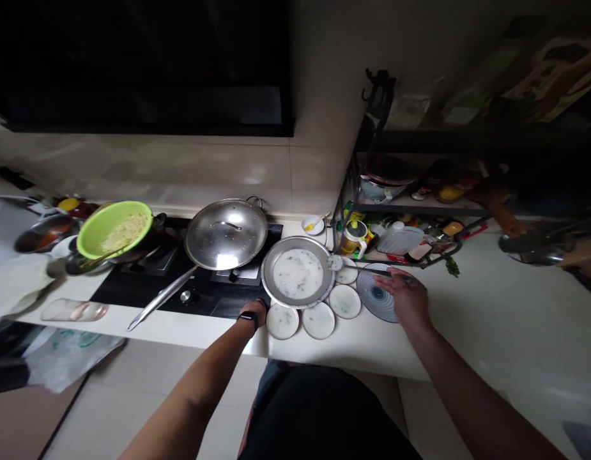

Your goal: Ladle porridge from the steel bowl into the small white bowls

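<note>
The right hand (pixel 405 299) is closed around the handle of a long metal spoon (pixel 360 269), whose round bowl sits at the rim of a steel plate (pixel 271 275) holding a milky liquid (pixel 298 273). The left hand (pixel 254 312), wearing a black wristband, is curled just below that rim; whether its fingers pinch the rim cannot be determined. The right hand lies over a blue patterned plate (pixel 376 295). Four small white dishes (pixel 318 320) line the steel plate's lower and right sides, close to the table's front edge. To the left, a lidded steel pan (pixel 225 234) sits on a black glass cooktop (pixel 194 300), and a tilted green bowl of noodles (pixel 114 230) lies beyond it. The table (pixel 468 332) continues right, past the hand, beneath a metal rack (pixel 410 207).
</note>
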`<state>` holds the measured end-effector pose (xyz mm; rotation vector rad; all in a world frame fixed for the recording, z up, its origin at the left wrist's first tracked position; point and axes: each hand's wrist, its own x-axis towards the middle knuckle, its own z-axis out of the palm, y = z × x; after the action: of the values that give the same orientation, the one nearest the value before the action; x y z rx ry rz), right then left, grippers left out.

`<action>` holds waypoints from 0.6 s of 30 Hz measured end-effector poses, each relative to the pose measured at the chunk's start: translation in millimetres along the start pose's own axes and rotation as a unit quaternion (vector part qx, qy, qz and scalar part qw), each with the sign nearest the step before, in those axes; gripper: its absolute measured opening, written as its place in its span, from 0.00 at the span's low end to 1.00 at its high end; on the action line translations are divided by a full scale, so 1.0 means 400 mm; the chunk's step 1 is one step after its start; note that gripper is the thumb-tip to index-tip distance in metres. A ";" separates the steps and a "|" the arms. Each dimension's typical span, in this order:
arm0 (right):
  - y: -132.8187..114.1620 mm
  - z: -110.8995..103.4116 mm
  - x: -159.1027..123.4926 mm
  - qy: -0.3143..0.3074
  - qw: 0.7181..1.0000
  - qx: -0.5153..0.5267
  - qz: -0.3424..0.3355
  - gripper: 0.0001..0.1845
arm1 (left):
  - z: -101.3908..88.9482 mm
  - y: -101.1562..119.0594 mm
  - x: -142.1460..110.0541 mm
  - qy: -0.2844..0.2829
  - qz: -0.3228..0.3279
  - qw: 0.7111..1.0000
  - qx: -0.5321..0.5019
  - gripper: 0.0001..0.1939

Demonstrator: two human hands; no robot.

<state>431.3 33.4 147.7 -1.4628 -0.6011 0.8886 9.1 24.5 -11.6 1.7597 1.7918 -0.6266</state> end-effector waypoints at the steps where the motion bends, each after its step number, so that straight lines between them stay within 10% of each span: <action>1: 0.008 0.013 -0.006 -0.011 1.000 -0.008 0.007 0.21 | -0.001 0.001 -0.002 -0.002 -0.005 1.000 0.005 0.19; 7: 0.092 0.093 -0.058 -0.098 0.993 -0.064 0.030 0.26 | -0.016 0.011 -0.011 -0.017 -0.013 1.000 0.006 0.20; 10: 0.128 0.106 -0.088 -0.168 0.972 -0.152 -0.061 0.26 | -0.021 0.012 -0.014 -0.014 -0.020 1.000 -0.005 0.20; 12: 0.139 0.098 -0.107 -0.273 0.913 -0.236 -0.192 0.20 | -0.023 0.013 -0.017 -0.014 -0.018 1.000 -0.005 0.20; 16: 0.130 0.063 -0.130 -0.453 0.703 -0.369 -0.406 0.22 | -0.027 0.016 -0.022 -0.020 -0.010 1.000 0.011 0.20; 18: 0.111 0.041 -0.129 -0.454 0.673 -0.387 -0.438 0.25 | -0.030 0.019 -0.025 -0.018 -0.010 1.000 0.013 0.21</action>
<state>382.2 -3.4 113.6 -1.0419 -2.4425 0.4898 15.8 25.3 4.2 1.7392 1.7857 -0.6880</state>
